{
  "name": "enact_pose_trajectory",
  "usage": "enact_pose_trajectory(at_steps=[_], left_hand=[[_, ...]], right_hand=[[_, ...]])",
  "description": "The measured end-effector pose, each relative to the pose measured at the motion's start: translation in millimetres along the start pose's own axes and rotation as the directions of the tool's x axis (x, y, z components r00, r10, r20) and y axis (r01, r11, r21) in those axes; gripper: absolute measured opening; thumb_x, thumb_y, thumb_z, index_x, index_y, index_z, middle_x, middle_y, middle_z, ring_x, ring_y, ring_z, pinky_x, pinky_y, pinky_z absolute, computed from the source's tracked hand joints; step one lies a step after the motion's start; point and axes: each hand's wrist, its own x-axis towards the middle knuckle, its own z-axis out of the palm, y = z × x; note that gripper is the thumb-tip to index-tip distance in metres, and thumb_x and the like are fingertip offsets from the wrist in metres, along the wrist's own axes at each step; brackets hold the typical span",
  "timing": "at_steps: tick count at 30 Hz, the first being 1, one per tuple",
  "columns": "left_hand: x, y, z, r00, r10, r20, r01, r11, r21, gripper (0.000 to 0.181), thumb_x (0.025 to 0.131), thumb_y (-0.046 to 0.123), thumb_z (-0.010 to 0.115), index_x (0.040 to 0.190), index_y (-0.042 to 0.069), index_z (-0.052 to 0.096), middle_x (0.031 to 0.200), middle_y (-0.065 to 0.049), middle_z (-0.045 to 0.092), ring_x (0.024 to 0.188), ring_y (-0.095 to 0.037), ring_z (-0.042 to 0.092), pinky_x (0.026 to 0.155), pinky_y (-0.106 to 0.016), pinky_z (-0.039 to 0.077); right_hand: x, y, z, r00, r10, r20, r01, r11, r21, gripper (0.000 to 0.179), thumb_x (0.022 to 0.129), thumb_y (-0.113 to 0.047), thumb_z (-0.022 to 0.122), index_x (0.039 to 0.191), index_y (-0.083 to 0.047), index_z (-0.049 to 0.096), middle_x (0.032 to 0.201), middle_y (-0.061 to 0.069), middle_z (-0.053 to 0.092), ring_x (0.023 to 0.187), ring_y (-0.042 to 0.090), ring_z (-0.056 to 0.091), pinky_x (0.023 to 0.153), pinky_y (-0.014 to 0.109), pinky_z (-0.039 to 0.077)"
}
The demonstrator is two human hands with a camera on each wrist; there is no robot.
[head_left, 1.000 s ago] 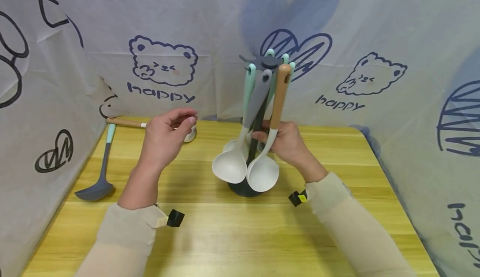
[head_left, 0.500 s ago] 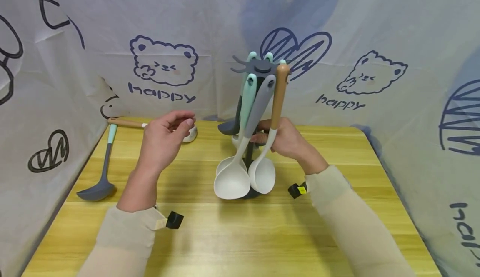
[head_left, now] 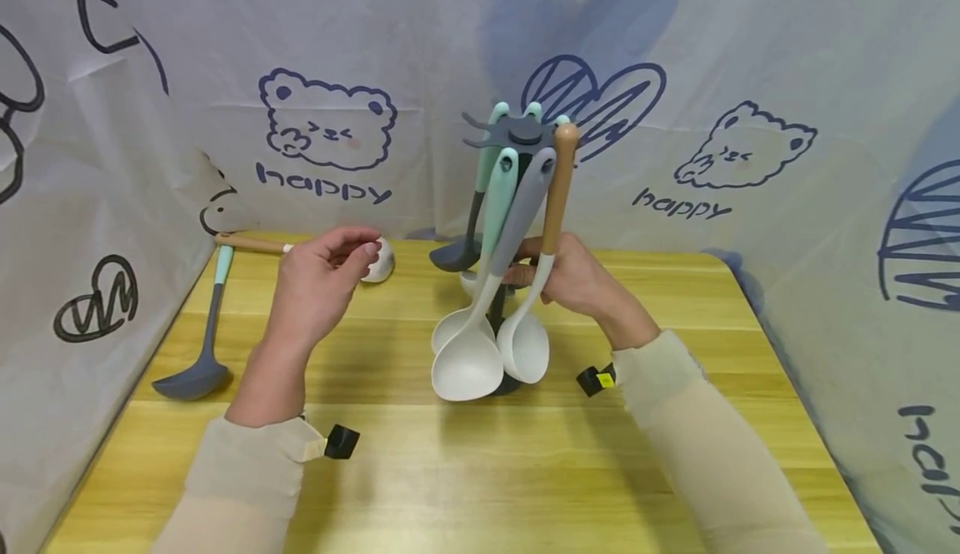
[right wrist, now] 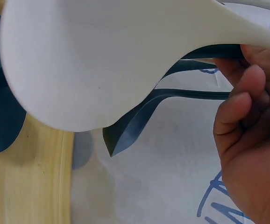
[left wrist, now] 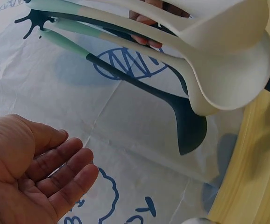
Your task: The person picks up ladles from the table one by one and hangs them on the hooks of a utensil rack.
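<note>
A dark utensil rack (head_left: 525, 131) with hooks at its top stands on the table, hung with several utensils. My right hand (head_left: 576, 281) grips its upright post behind the handles; in the right wrist view curled fingers (right wrist: 235, 109) show near the post. At the front hang a white ladle with a grey handle (head_left: 467, 368) and a white ladle with a wood-coloured handle (head_left: 558, 196). A mint-handled white utensil (head_left: 497, 212) hangs beside them, and a dark mint-handled ladle (head_left: 455, 256) at the back. My left hand (head_left: 318, 283), loosely curled, holds nothing left of the rack.
On the left of the wooden table (head_left: 420, 471) lies a dark ladle with a mint handle (head_left: 195, 377). A utensil with a wood-coloured handle (head_left: 251, 243) and white head lies at the back left, partly behind my left hand. A patterned cloth (head_left: 450, 37) hangs around the table.
The rack has turned with its utensils, bringing the dark ladle into sight at the back left; the turning slows in the last half second. My left hand has shifted slightly left.
</note>
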Motion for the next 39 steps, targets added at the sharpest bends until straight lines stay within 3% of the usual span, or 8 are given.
enact_pose_trajectory(at_steps=[9,14,20,27,29,34,36,39], left_hand=[[0.6,-17.3,-16.2,0.997,-0.074,0.02,0.072,0.995,0.074,0.034,0.109,0.038,0.06,0.126,0.013,0.075,0.114,-0.012,0.077,0.098,-0.025,0.075,0.07,-0.012,0.052],[3.0,-30.7,-21.2,0.993,-0.11,0.035,0.105,0.985,0.135,0.036,0.109,0.038,0.059,0.128,0.012,0.074,0.116,-0.012,0.077,0.099,-0.027,0.075,0.072,-0.019,0.054],[13.7,-54.8,-40.2,0.977,-0.209,0.05,0.174,0.907,0.385,0.037,0.111,0.034,0.053,0.131,0.009,0.072,0.121,-0.018,0.075,0.098,-0.036,0.068,0.075,-0.045,0.051],[31.2,-103.2,-81.0,0.92,-0.379,0.104,0.263,0.79,0.554,0.039,0.109,0.022,0.049,0.133,-0.004,0.064,0.13,-0.032,0.064,0.106,-0.05,0.062,0.082,-0.057,0.052],[33.1,-119.1,-91.7,0.911,-0.398,0.109,0.26,0.757,0.599,0.038,0.107,0.019,0.049,0.131,-0.008,0.064,0.129,-0.035,0.062,0.105,-0.052,0.062,0.081,-0.056,0.052],[33.1,-150.5,-106.6,0.894,-0.44,0.086,0.28,0.697,0.66,0.03,0.095,0.011,0.053,0.094,-0.016,0.066,0.091,-0.033,0.063,0.075,-0.044,0.058,0.06,-0.046,0.051],[32.3,-158.9,-107.8,0.87,-0.483,0.101,0.301,0.681,0.667,0.027,0.092,0.01,0.053,0.083,-0.013,0.064,0.079,-0.027,0.058,0.068,-0.038,0.052,0.054,-0.041,0.047],[30.8,-168.4,-107.4,0.827,-0.542,0.152,0.312,0.666,0.678,0.024,0.091,0.01,0.052,0.083,-0.011,0.062,0.079,-0.024,0.055,0.068,-0.035,0.049,0.056,-0.037,0.044]], right_hand=[[-9.0,7,-7,0.998,0.038,-0.049,-0.036,0.998,0.049,0.018,0.101,-0.002,0.068,0.113,0.007,0.077,0.092,0.029,0.071,0.048,0.013,0.054,0.045,0.024,0.049],[-13.6,10,-10,0.989,0.053,-0.139,-0.049,0.998,0.037,0.021,0.104,-0.004,0.065,0.116,0.007,0.077,0.101,0.03,0.073,0.048,0.012,0.052,0.045,0.023,0.045],[-17.9,11,-12,0.954,0.048,-0.296,-0.07,0.996,-0.061,0.023,0.107,-0.015,0.063,0.11,0.001,0.08,0.104,0.021,0.078,0.048,0.011,0.045,0.044,0.022,0.037],[-22.9,11,-16,0.905,0.02,-0.425,-0.067,0.993,-0.095,0.025,0.108,-0.016,0.059,0.113,-0.005,0.081,0.067,0.01,0.061,0.043,0.012,0.043,0.041,0.025,0.038],[-23.7,11,-16,0.9,0.022,-0.435,-0.07,0.993,-0.094,0.025,0.108,-0.017,0.06,0.113,-0.005,0.081,0.07,0.009,0.063,0.044,0.012,0.045,0.043,0.025,0.04],[-26.7,14,-15,0.895,0.021,-0.446,-0.066,0.994,-0.087,0.023,0.107,-0.016,0.063,0.112,-0.004,0.081,0.085,0.015,0.074,0.048,0.011,0.048,0.046,0.023,0.042],[-27.8,15,-14,0.892,0.018,-0.451,-0.062,0.995,-0.082,0.022,0.107,-0.014,0.063,0.112,-0.003,0.081,0.088,0.018,0.075,0.049,0.011,0.049,0.047,0.023,0.042],[-29.6,16,-12,0.889,0.019,-0.458,-0.059,0.995,-0.075,0.021,0.106,-0.013,0.064,0.111,-0.003,0.081,0.09,0.019,0.075,0.051,0.011,0.051,0.049,0.022,0.045]])
